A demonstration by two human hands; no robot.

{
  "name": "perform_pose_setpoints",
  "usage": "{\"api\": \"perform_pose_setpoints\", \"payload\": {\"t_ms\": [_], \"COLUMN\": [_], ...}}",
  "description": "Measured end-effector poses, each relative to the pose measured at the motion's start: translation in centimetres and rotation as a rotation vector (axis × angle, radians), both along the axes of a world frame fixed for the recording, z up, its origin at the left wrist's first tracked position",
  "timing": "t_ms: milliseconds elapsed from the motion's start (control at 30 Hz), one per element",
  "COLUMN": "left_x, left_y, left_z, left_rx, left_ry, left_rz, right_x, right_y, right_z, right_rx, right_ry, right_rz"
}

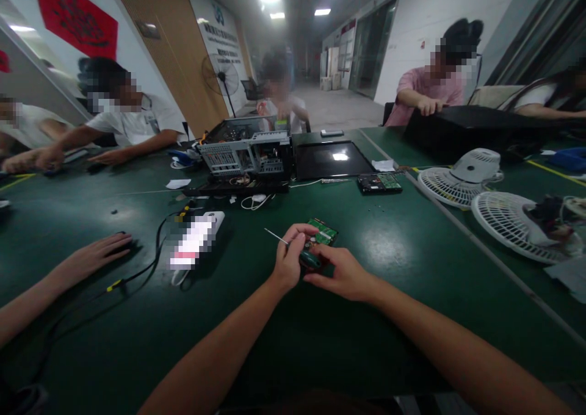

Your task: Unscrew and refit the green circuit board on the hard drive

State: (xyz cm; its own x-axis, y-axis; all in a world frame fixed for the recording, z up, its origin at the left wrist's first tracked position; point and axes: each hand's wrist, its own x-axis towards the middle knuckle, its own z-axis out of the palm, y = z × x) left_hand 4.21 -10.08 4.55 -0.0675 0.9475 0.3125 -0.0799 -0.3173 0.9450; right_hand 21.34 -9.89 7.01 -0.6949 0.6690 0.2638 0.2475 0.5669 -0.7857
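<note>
Fingers (303, 228) around screwdriver (311, 259), perhaps wires (230, 130) inside case (227, 161)

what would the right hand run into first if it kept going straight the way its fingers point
Most likely the dark green screwdriver handle at the left hand. The right hand points left towards it; they may already touch, as depth is unclear.

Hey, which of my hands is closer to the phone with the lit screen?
Left. Your left hand, with the screwdriver in its fingers, is to the right of the phone, apart from it; your right hand is farther right.
</note>
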Motion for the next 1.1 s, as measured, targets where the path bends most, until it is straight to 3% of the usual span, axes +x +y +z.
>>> {"api": "perform_pose_setpoints", "payload": {"t_ms": [167, 333, 433, 533, 667, 733, 867, 1100], "left_x": [0.2, -1.0, -1.4, -1.4, -1.2, -1.0, -0.9, -1.2], "left_y": [-1.3, -0.9, -0.5, -0.3, -0.5, -0.6, -0.6, -0.7], "left_z": [0.1, 0.1, 0.2, 0.0, -0.6, -0.8, -0.8, -0.5], "left_rx": [0.108, 0.211, 0.179, 0.099, 0.034, -0.027, -0.124, -0.018], "left_ry": [0.174, 0.398, 0.506, 0.574, 0.518, 0.671, 1.105, 1.255], "left_rz": [-0.032, -0.03, 0.032, 0.095, 0.129, 0.148, 0.161, 0.157], "right_x": [0.5, 1.2, 2.4, 4.0, 6.0, 6.4, 6.5, 5.9], "right_y": [0.5, 1.6, 3.1, 5.0, 7.3, 7.9, 8.5, 8.4], "right_z": [-0.4, -0.4, -0.6, -1.4, -2.8, -3.5, -4.3, -4.5], "right_rx": [0.012, -0.086, -0.141, -0.059, 0.009, 0.053, 0.144, 0.249], "right_ry": [0.093, 0.247, 0.334, 0.328, 0.304, 0.317, 0.244, 0.157], "right_rz": [-0.059, -0.297, -0.455, -0.628, -0.799, -0.856, -0.904, -0.866]}}
